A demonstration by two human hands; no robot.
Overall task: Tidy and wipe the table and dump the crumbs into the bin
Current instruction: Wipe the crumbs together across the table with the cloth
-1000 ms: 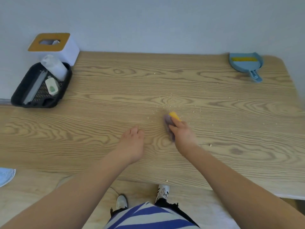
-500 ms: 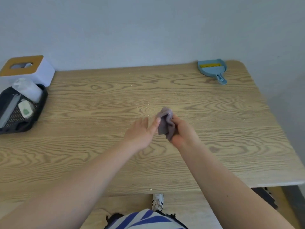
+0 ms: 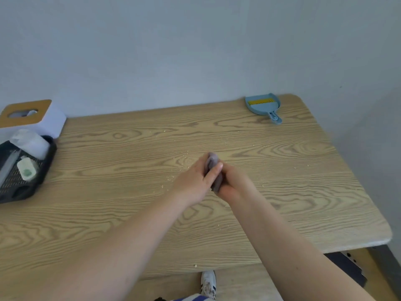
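Grey cloth (image 3: 213,165), bunched up, sits pressed between both hands over the middle of the wooden tabletop (image 3: 303,192): the left hand (image 3: 195,181) has its fingers wrapped over the cloth from the left, and the right hand (image 3: 233,185) clasps it from the right and below, so the two hands meet with the cloth squeezed between them. Pale crumbs (image 3: 173,177) lie scattered on the wood just left of the hands, with a few more near the front edge and off to the right. A blue dustpan (image 3: 263,106) with a yellow comb strip lies at the far right corner, well apart from the hands. At the far left stands a white tissue box (image 3: 41,118) with a wooden top, and just in front of it a black tray (image 3: 46,161) holding a few small items too blurred to name
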